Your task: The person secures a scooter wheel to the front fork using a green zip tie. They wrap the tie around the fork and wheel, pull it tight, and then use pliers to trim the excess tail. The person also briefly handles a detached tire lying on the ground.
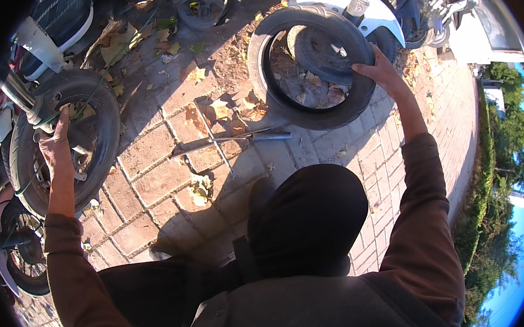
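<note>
Brick paving (151, 183) beneath hollow tyre (360, 101)

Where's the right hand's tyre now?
Head view, upper part, right of centre: the tyre lies just beyond the metal bar, its right edge in the right hand.

Lit by hard sunlight, splitting paving (145, 150) into bright patches and deep shadows. Glares off white fender (389, 21). Bends heavily toward black fisheye rim. Reads fairly sharp mid-picture.
</note>
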`<state>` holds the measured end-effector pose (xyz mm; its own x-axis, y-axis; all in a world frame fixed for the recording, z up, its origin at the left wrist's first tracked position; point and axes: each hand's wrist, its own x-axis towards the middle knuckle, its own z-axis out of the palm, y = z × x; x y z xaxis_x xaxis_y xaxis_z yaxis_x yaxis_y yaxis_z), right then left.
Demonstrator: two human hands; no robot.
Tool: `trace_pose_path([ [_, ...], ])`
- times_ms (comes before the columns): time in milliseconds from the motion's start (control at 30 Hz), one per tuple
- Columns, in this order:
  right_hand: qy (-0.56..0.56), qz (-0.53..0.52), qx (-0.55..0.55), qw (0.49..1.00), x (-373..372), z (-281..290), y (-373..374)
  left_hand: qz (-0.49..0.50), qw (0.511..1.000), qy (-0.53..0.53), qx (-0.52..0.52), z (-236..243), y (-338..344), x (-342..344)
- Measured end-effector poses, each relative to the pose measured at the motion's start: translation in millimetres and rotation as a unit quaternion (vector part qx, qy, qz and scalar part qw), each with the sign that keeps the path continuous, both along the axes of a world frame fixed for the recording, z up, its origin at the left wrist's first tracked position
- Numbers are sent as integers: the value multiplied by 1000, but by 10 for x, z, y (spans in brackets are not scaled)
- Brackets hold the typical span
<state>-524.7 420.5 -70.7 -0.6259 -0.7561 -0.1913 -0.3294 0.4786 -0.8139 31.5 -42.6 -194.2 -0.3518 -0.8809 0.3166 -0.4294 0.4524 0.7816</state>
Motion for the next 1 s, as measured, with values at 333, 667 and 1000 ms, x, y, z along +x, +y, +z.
trace_pose_path([
  [333, 160, -47, 42, 985, -37, -161, -78, 6, 997, 32, 64, 111, 67, -22],
  [667, 325, -25, 87, 941, 633, 71, -294, 17, 998, -39, 40, 32, -15, 55],
  [1000, 361, 83, 98, 923, 940, 298, -663, 49, 996, 3, 75, 201, 135, -93],
])
